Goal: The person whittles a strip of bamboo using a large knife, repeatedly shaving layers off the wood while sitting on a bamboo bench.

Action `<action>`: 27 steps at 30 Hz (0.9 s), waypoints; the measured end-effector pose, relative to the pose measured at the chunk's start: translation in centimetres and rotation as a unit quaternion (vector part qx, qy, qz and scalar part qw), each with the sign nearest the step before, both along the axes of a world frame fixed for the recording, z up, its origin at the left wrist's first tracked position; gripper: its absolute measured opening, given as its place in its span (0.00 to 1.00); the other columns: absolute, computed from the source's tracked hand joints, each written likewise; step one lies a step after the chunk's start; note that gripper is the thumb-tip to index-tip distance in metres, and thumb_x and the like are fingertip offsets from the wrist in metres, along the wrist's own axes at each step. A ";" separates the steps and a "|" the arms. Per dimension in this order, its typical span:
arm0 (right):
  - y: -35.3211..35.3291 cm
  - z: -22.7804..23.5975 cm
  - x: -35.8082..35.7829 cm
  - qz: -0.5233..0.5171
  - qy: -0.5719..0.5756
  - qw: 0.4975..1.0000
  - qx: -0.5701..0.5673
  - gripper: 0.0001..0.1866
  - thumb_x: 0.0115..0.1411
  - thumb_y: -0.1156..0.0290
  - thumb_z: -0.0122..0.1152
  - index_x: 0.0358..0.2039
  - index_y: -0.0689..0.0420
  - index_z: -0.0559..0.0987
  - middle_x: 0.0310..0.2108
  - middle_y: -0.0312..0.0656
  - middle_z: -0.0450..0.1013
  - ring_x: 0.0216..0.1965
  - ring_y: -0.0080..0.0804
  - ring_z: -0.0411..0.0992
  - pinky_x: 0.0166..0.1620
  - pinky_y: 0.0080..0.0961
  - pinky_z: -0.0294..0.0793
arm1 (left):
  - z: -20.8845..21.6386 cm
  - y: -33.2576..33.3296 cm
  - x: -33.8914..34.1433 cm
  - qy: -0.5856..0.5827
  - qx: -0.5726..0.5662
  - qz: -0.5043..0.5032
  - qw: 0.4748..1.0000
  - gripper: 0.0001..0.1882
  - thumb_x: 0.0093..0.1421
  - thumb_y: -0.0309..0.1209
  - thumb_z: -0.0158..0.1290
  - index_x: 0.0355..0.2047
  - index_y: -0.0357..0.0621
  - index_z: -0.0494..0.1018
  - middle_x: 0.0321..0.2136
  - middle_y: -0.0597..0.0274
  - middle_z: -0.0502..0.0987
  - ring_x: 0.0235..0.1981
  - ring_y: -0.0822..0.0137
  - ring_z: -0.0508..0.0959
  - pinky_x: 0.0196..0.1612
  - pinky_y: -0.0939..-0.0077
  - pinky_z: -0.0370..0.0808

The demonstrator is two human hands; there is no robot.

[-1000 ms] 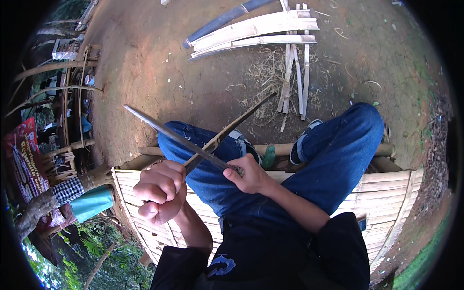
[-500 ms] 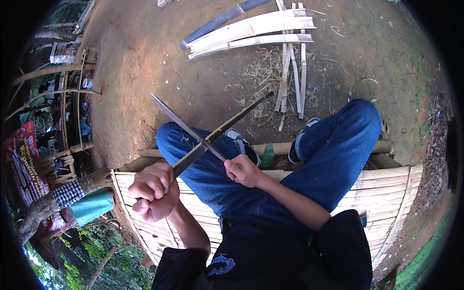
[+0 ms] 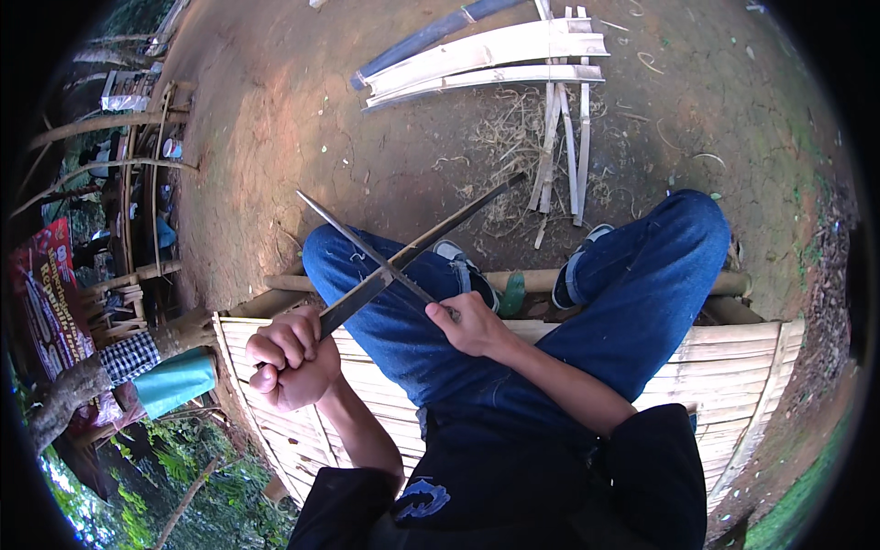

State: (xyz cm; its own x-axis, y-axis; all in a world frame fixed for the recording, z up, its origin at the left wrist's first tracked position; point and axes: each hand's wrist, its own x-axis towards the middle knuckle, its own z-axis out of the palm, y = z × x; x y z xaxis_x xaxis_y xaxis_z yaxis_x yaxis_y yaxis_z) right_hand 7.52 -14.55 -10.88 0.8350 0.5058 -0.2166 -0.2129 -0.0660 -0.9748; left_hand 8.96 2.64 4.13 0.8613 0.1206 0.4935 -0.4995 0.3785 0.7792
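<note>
My left hand point(image 3: 293, 359) is closed in a fist around the near end of a long dark strip with a pale edge, which looks like a bamboo strip point(image 3: 458, 216). The strip slants up and to the right over my left knee. My right hand point(image 3: 466, 324), thumb stretched along the top, grips a narrow grey blade that looks like a knife point(image 3: 341, 227); its handle is hidden in the palm. The blade points up and to the left. It crosses the strip near its middle and appears to touch it. Both are over my thigh in blue jeans.
I sit on a slatted bamboo bench point(image 3: 724, 367). Split bamboo pieces point(image 3: 486, 50), a dark bamboo pole point(image 3: 440, 34) and thin strips point(image 3: 568, 156) lie on the earth ahead among shavings point(image 3: 509, 137). At left are a pole fence point(image 3: 110, 119), a red banner point(image 3: 50, 293) and a teal cloth point(image 3: 179, 383).
The whole view has shifted slightly. The blade's tip is a little lower relative to the strip, and my left hand has barely moved. Both hands keep their hold.
</note>
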 end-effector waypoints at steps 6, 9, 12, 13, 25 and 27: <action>0.5 0.6 -1.2 -0.026 -0.067 0.996 0.046 0.30 0.60 0.51 0.49 0.17 0.69 0.74 0.12 0.55 0.67 0.19 0.50 0.71 0.25 0.36 0.67 | -0.2 -0.5 0.0 -0.002 -0.017 0.006 1.000 0.14 0.50 0.35 0.45 0.14 0.50 0.54 0.07 0.68 0.55 0.09 0.73 0.54 0.19 0.76 0.52; 0.5 -0.4 -0.4 -0.018 0.002 0.999 0.030 0.31 0.61 0.50 0.49 0.17 0.69 0.74 0.11 0.54 0.66 0.17 0.48 0.70 0.24 0.35 0.65 | 0.0 -0.6 0.1 0.004 -0.019 0.034 0.999 0.14 0.51 0.34 0.45 0.14 0.50 0.53 0.07 0.68 0.55 0.09 0.73 0.53 0.19 0.77 0.52; 0.6 0.3 -0.8 -0.014 0.034 0.998 0.044 0.31 0.61 0.49 0.49 0.16 0.68 0.74 0.10 0.52 0.64 0.14 0.45 0.66 0.23 0.35 0.63 | -0.1 -0.2 0.1 0.003 -0.038 0.043 0.998 0.14 0.50 0.34 0.45 0.14 0.50 0.53 0.07 0.69 0.54 0.09 0.74 0.53 0.19 0.78 0.51; 0.5 0.8 -0.9 -0.017 0.031 0.998 0.043 0.32 0.61 0.49 0.49 0.16 0.68 0.73 0.10 0.52 0.64 0.13 0.44 0.66 0.23 0.35 0.63 | -0.1 -0.1 0.0 0.004 -0.040 0.042 0.998 0.14 0.50 0.34 0.45 0.14 0.50 0.52 0.07 0.69 0.54 0.09 0.74 0.53 0.18 0.78 0.51; 0.7 1.4 -1.4 -0.016 -0.007 0.998 0.053 0.29 0.60 0.51 0.49 0.18 0.68 0.75 0.11 0.54 0.66 0.18 0.50 0.70 0.24 0.37 0.65 | -0.1 -0.2 0.2 0.010 -0.045 0.082 0.996 0.14 0.51 0.36 0.44 0.15 0.50 0.53 0.07 0.69 0.55 0.08 0.74 0.53 0.18 0.77 0.51; 1.1 0.7 -1.7 -0.038 -0.068 0.995 0.054 0.30 0.61 0.51 0.49 0.18 0.68 0.75 0.11 0.54 0.66 0.17 0.49 0.70 0.24 0.37 0.65 | -0.1 -0.7 0.5 0.008 -0.026 0.077 0.997 0.14 0.51 0.36 0.44 0.15 0.50 0.53 0.07 0.69 0.55 0.08 0.75 0.52 0.18 0.77 0.50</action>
State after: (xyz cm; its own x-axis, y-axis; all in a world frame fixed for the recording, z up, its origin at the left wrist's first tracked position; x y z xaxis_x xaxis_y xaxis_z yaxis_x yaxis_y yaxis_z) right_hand 5.86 -13.43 -10.14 0.8892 0.4552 -0.0460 -0.0785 0.0527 -0.9955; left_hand 9.43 1.97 4.05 0.8389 0.2767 0.4686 -0.5416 0.3397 0.7690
